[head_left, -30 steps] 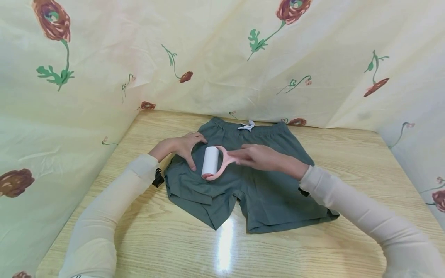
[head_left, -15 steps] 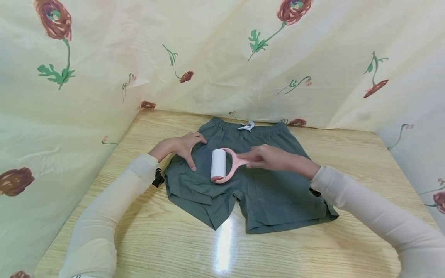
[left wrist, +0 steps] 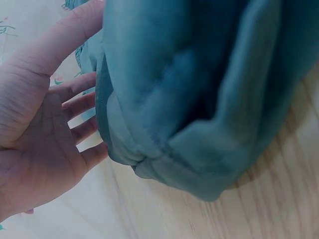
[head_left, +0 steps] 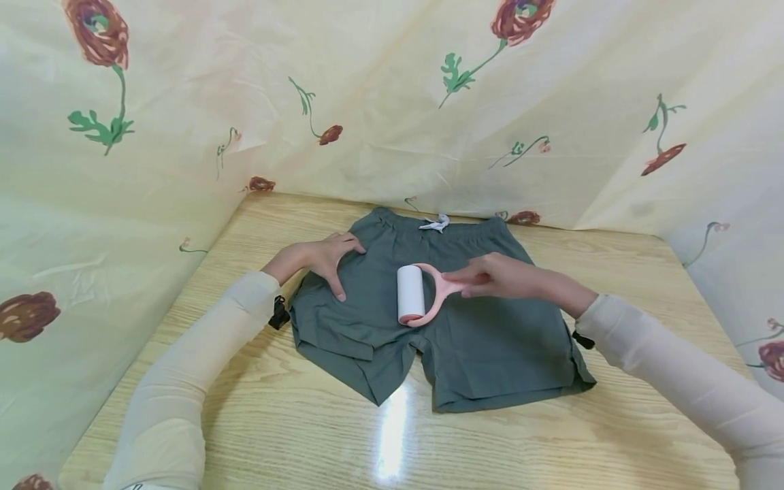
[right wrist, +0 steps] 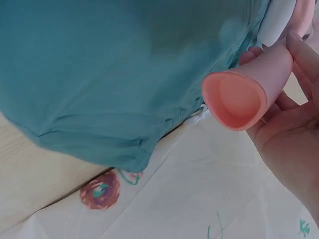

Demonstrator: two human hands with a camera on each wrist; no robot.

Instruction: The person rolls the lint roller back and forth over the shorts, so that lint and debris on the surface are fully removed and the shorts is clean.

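Grey-green shorts (head_left: 502, 347) with a white drawstring (head_left: 436, 222) lie spread on the table, waistband at the far side. My right hand (head_left: 505, 275) grips the pink handle (right wrist: 249, 94) of a lint roller (head_left: 411, 295). Its white roll is over the middle of the shorts, just above the crotch. On the left side of the shorts rests my left hand (head_left: 324, 262), thumb and fingers spread apart. In the left wrist view the left hand's fingers (left wrist: 82, 107) reach behind the fabric's edge, their tips hidden by it.
The wooden table (head_left: 306, 435) surrounds the shorts, with a bright light reflection at the front. A cream curtain (head_left: 380, 163) with printed flowers hangs behind the table and along both sides. The left leg of the shorts has a folded hem (head_left: 343, 344).
My right hand has moved the lint roller rightward across the shorts, from beside the left thumb to the middle. The left hand and the shorts stay in place.
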